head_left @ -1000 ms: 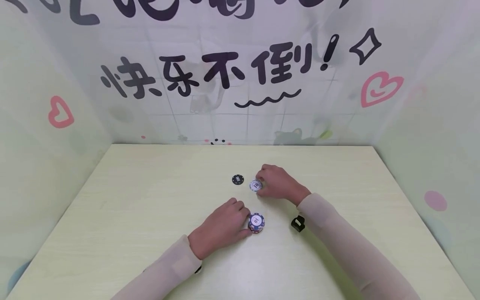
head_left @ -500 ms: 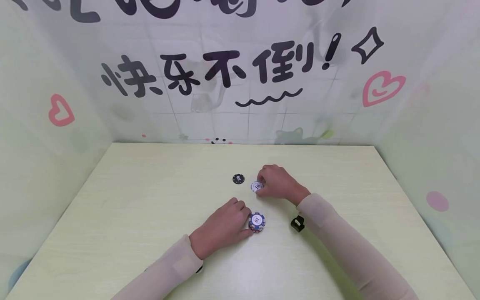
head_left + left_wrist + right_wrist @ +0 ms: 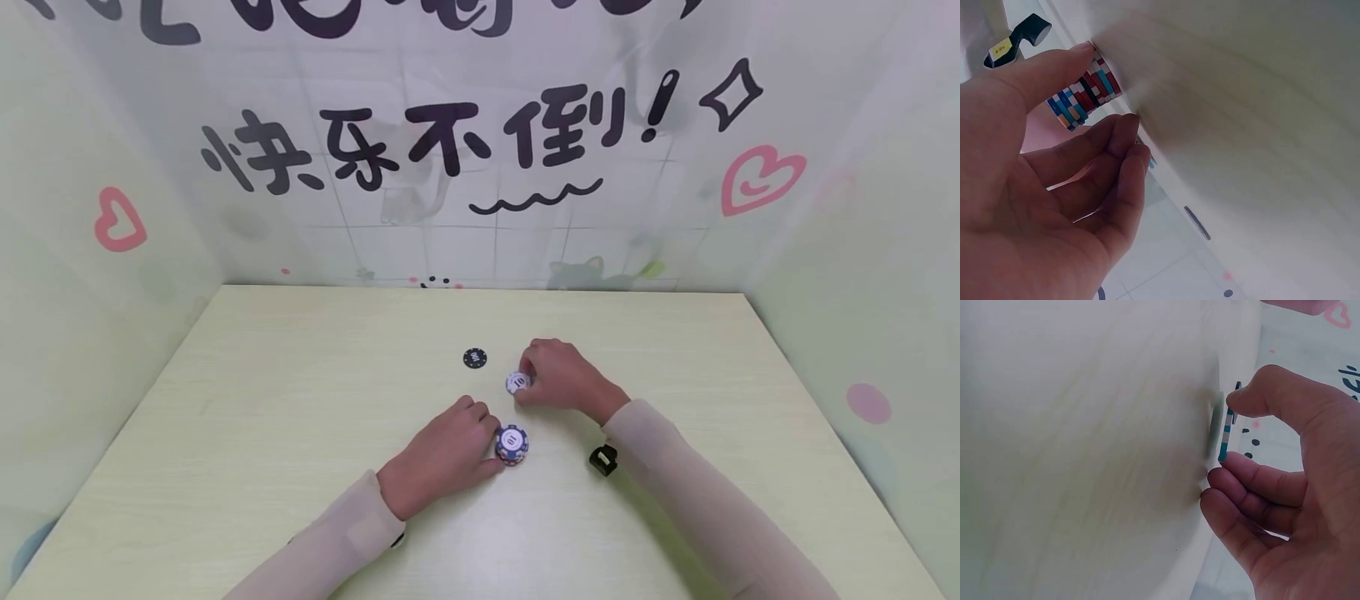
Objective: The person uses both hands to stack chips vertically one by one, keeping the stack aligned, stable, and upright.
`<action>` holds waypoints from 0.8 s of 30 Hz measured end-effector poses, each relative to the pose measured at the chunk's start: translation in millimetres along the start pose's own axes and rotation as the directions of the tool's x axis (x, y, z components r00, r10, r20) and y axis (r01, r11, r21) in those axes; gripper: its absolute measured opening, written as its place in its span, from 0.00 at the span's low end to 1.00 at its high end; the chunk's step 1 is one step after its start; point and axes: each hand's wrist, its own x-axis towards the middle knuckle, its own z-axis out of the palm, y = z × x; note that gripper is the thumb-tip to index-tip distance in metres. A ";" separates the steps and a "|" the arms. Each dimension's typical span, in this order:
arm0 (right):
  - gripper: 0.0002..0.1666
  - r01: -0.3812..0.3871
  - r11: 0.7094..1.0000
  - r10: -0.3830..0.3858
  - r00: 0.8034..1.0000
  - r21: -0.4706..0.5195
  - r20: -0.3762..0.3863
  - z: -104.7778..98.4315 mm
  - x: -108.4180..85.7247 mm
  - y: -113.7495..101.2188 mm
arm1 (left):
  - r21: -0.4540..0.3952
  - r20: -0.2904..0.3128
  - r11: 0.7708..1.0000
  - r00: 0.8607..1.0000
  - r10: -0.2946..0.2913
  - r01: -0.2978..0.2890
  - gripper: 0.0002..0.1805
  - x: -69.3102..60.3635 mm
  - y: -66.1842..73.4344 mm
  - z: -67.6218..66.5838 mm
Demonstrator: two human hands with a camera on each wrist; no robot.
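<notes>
A short stack of poker chips [image 3: 512,440], topped by a blue-and-white one, stands on the table. My left hand [image 3: 441,457] holds its side between thumb and fingers; red, blue, teal and black edges show on the stack [image 3: 1102,80] in the left wrist view. Behind it, my right hand [image 3: 566,377] pinches a single white chip [image 3: 517,382] marked 10. From the right wrist, that chip [image 3: 1225,437] appears edge-on between thumb and forefinger, slightly off the tabletop. A black chip [image 3: 475,358] marked 100 lies flat to the left of the right hand.
The pale wooden table [image 3: 300,375] is enclosed at the back and sides by printed sheets [image 3: 480,242]. A black device [image 3: 603,459] sits beneath the right wrist; the left wrist view also shows this device [image 3: 1002,51], with a yellow label.
My right hand has drawn the white chip a little nearer to the stack and away from the black chip. The left hand and the stack stay in place.
</notes>
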 end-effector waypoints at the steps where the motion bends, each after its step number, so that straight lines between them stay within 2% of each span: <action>1: 0.20 0.005 1.000 -0.005 1.000 0.002 -0.003 0.6 -1.9 0.2 | 0.001 -0.001 1.000 1.000 0.000 0.000 0.24 0.0 0.0 0.2; 8: 0.20 0.033 0.999 -0.033 0.999 0.011 -0.024 2.1 -15.2 1.1 | -0.006 0.004 1.000 1.000 -0.008 0.008 0.24 -0.2 0.3 -1.2; 24: 0.18 0.122 0.993 -0.121 0.986 0.001 -0.112 4.6 -39.3 1.7 | 0.027 -0.009 1.000 1.000 0.015 -0.015 0.24 0.4 -1.7 0.3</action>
